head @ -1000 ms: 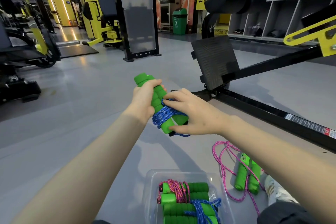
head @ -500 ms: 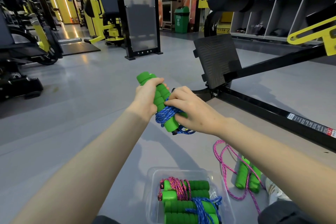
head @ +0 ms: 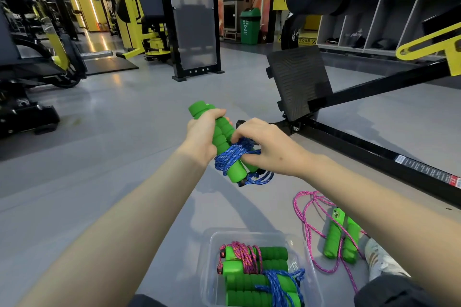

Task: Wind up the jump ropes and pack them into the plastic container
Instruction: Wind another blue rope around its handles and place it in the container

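Note:
My left hand (head: 200, 137) grips the pair of green foam handles (head: 222, 137) of a jump rope, held up over the floor. A blue rope (head: 230, 157) is coiled around the lower half of those handles. My right hand (head: 269, 147) pinches the blue coils, fingers curled over them. A short blue loop hangs below the handles' lower ends. Below, a clear plastic container (head: 209, 264) holds wound ropes with green handles, one pink (head: 245, 255) and one blue (head: 277, 286). A loose pink jump rope (head: 340, 239) lies unwound on the floor at the right.
A black exercise machine frame (head: 374, 154) with a footplate (head: 298, 80) runs across the floor just behind my hands. My white shoe (head: 379, 262) is at the lower right. Yellow gym machines stand far left, shelving far right. Grey floor (head: 112, 144) stretches to the left.
My right hand has shifted from below the coils to the top of them, fingers now pinching the blue rope. The handles stay in my left hand at about the same place.

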Motion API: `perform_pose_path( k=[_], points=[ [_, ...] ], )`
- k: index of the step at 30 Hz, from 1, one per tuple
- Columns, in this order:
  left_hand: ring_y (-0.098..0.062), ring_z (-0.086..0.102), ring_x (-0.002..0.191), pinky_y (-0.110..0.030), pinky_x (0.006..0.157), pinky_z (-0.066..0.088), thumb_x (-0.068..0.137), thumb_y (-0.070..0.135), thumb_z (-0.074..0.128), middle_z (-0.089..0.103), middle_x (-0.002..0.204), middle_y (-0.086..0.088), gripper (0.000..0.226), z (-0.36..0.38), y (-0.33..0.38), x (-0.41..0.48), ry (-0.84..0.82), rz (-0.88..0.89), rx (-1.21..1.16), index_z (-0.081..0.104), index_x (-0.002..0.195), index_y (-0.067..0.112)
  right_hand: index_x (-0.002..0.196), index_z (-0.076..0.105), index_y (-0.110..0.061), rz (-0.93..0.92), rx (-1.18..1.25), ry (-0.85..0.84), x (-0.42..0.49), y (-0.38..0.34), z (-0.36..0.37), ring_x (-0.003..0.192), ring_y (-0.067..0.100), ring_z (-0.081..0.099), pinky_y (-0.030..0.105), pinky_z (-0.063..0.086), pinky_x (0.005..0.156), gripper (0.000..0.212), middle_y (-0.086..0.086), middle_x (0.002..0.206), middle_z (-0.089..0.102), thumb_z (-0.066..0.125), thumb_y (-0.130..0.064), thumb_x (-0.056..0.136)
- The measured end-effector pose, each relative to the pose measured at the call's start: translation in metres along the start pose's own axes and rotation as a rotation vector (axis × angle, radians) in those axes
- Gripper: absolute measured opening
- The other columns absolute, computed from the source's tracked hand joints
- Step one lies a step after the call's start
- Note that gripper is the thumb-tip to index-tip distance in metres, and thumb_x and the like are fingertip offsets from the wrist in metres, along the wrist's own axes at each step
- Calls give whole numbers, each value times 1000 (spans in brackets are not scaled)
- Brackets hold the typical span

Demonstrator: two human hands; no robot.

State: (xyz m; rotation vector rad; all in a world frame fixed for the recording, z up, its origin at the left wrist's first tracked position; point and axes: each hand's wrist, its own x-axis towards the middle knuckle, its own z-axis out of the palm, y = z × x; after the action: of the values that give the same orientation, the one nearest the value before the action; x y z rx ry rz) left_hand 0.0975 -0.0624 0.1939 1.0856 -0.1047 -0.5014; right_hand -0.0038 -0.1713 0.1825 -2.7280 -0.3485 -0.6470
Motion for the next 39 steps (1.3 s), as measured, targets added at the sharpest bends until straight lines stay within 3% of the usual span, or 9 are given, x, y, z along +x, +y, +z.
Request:
perform_pose_path(
  k=[4, 10, 15, 19, 24, 28, 33, 36, 39],
  points=[
    [-22, 56, 60, -28, 57, 51, 86, 2, 59, 53, 68, -10, 14, 0, -4, -2, 10, 16, 15, 48, 78, 8, 100, 55, -11, -15, -49, -102, 0, 1, 0, 96, 18, 43, 32, 41, 83, 23, 4, 94, 57, 59, -9, 78],
    [-22, 56, 58, -26, 54, 50, 86, 3, 60, 56, 66, -9, 14, 0, -11, -8, -42, 23, 77, 51, 75, 8, 106, 51, -11, 28, -23, -201, -2, 0, 2, 91, 13, 31, 28, 33, 79, 28, -2, 90, 49, 59, -10, 80],
    [-20, 58, 59, -27, 54, 52, 87, 4, 60, 56, 68, -7, 11, -8, -9, -5, -14, 34, 57, 53, 78, 8, 114, 50, -14, 161, 295, -113, -9, -3, 6, 104, 18, 45, 28, 40, 93, 41, -3, 106, 57, 58, 0, 76],
    [-21, 61, 67, -31, 60, 54, 88, 9, 60, 59, 74, -8, 11, -17, -13, -2, 25, -17, 18, 54, 95, 6, 122, 42, -31, 297, 539, 2, -9, -3, 8, 106, 16, 55, 40, 42, 104, 63, -3, 126, 45, 62, -12, 66],
    [-16, 64, 74, -31, 69, 56, 88, 15, 64, 61, 80, -6, 11, -6, -20, -10, 45, 15, -104, 56, 82, 12, 149, 3, -24, 459, 306, -147, -15, -5, 24, 137, 14, 26, 37, 31, 112, 125, -2, 148, 27, 85, -42, 57],
    [-13, 68, 74, -34, 78, 57, 86, 26, 68, 64, 88, -7, 16, -5, -38, -21, 26, 27, -154, 58, 87, 15, 149, -1, -27, 501, 111, -127, -20, -10, 30, 124, 15, 46, 32, 45, 92, 126, -7, 141, 44, 81, -48, 56],
    [-16, 67, 74, -31, 79, 55, 85, 28, 67, 65, 75, -5, 18, -25, -54, -28, -245, -29, 64, 62, 74, 14, 137, 27, -29, 468, 192, -96, -48, -7, 42, 86, 13, 59, 32, 50, 76, 94, -6, 111, 57, 76, -29, 57],
    [-15, 65, 92, -29, 76, 55, 74, 33, 74, 68, 95, -8, 24, -59, -59, -25, -431, -146, 338, 67, 88, 15, 134, 31, -26, 454, 240, -250, -69, 3, 45, 61, 0, 54, 26, 49, 65, 88, -5, 97, 60, 78, -22, 60],
    [-16, 66, 95, -30, 77, 57, 72, 19, 78, 69, 107, -3, 43, -93, -73, -26, -476, -314, 548, 59, 110, 16, 138, 22, -23, 444, 153, -494, -89, 14, 52, 72, 9, 54, 24, 42, 69, 92, -5, 98, 54, 78, -25, 65]
  ],
)
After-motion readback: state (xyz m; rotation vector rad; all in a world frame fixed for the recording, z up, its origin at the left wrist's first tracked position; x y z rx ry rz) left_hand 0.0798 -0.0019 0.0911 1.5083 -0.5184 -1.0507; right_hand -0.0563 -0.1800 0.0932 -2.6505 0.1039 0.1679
